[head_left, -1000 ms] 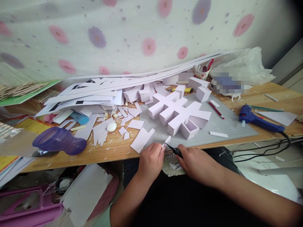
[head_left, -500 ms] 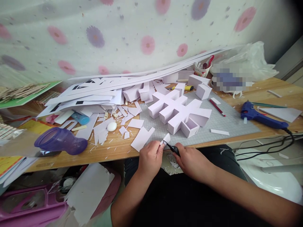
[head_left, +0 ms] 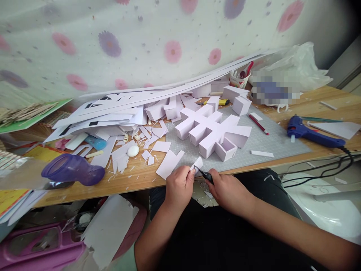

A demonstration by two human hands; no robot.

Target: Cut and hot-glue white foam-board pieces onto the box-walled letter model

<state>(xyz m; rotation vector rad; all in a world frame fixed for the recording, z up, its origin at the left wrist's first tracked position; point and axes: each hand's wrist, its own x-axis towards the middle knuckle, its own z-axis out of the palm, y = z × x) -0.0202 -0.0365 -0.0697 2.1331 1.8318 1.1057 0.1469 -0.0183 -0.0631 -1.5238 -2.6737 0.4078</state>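
Note:
My left hand [head_left: 179, 185] is closed, with a small piece of white board [head_left: 198, 163] pinched between thumb and fingers near the table's front edge. In my right hand [head_left: 229, 190] is a black-handled knife [head_left: 208, 176], its thin dark blade pointing left. The blade's tip touches or lies right by the white piece; I cannot tell how deep it goes. Just beyond the hands, a white board structure [head_left: 213, 130] with several box-like arms rests on the grey cutting mat [head_left: 270, 139]. A notched flat white piece [head_left: 170, 164] lies left of the mat's front edge.
White scraps [head_left: 124, 158], a white egg-shaped object [head_left: 133, 151] and a purple container [head_left: 73, 169] lie to the left. A blue glue gun [head_left: 313, 133], a red pencil [head_left: 258, 124] and a white strip [head_left: 262, 154] are on the right. Long boards [head_left: 169, 90] pile up behind.
The view has shifted slightly. The white piece in my left hand is turned a little, and the knife's tip has moved slightly along it. Both hands keep their grip.

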